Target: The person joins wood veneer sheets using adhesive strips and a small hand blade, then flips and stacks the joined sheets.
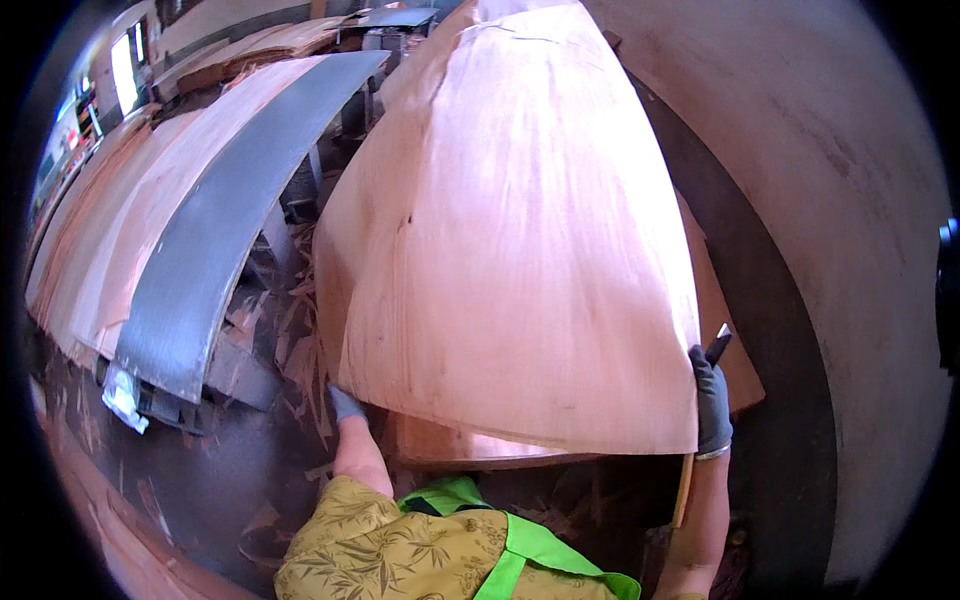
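Note:
A large, thin wood veneer sheet [530, 250] spreads out in front of me, bulging upward and lifted off what lies below. My left hand [346, 404], in a grey glove, is closed at the sheet's near left corner, its fingers partly hidden by the edge. At the near right corner my right hand [712, 405], also gloved, grips the sheet's side edge. A knife [719, 345] with a dark handle and a short pale blade sticks up from that same hand. Under the lifted sheet shows more reddish veneer [425, 442].
To the left, a long stack of veneer sheets [150, 230] with a dark grey board [215, 230] along its side rests on supports. Veneer scraps [300, 360] litter the floor. A narrow wooden strip [684, 490] hangs below my right hand. A pale wall [850, 250] rises at right.

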`<state>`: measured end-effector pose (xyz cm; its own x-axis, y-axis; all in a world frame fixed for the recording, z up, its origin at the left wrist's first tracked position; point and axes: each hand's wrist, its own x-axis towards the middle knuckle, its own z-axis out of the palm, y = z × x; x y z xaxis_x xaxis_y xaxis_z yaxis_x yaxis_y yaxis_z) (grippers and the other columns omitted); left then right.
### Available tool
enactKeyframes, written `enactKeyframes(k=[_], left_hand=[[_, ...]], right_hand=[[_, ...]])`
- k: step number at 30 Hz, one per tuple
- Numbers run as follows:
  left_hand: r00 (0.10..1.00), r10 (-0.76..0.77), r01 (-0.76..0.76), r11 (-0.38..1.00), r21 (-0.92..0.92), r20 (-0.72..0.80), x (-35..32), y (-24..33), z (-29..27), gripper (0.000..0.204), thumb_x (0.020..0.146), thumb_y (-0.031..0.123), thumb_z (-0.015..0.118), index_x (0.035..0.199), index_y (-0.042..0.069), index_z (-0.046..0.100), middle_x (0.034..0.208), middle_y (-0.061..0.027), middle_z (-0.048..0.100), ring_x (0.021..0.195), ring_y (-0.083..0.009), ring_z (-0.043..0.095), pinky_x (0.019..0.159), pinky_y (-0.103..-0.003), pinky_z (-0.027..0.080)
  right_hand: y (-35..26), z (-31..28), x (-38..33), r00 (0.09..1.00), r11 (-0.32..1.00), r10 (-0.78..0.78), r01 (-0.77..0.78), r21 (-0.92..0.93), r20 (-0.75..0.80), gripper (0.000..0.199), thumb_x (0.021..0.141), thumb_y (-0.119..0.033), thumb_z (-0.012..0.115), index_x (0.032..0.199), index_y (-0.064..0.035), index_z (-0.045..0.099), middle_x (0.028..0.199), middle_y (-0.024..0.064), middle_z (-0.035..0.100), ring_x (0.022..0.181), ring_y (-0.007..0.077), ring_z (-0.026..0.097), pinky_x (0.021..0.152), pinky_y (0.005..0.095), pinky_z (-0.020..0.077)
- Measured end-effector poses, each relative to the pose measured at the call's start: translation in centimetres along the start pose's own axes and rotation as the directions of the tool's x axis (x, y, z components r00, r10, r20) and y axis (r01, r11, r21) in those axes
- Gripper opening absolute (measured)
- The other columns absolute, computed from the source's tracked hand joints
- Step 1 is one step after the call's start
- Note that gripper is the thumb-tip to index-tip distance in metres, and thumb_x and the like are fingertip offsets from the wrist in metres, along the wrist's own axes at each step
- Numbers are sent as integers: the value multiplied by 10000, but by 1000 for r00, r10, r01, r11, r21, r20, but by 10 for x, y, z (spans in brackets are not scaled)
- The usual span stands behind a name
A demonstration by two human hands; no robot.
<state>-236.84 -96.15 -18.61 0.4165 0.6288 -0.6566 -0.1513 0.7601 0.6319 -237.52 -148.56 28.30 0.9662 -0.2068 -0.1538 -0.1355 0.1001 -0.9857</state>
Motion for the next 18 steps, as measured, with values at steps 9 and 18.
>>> enactKeyframes(k=[9, 18], left_hand=[[915, 173, -177, 984, -21, 365, -86, 43, 87, 474, 918, 345, 377, 1219, 0, 502, 1224, -126, 539, 1119, -245, 516, 977, -360, 383], [809, 399, -391, 914, -112, 431, -195, 48, 100, 385, 909, 235, 476, 1211, -3, 505, 1208, -121, 549, 1084, -262, 539, 941, -363, 431]], right_hand=[[-4, -134, 104, 997, 998, 63, -64, 29, 43, 347, 918, -306, 519, 1053, 10, 570, 892, 48, 630, 734, 105, 593, 629, 246, 491], [19, -264, 205, 989, 992, -3, 21, -126, 146, 316, 911, -283, 540, 1012, 13, 587, 859, 12, 613, 703, 91, 558, 625, 244, 475]])
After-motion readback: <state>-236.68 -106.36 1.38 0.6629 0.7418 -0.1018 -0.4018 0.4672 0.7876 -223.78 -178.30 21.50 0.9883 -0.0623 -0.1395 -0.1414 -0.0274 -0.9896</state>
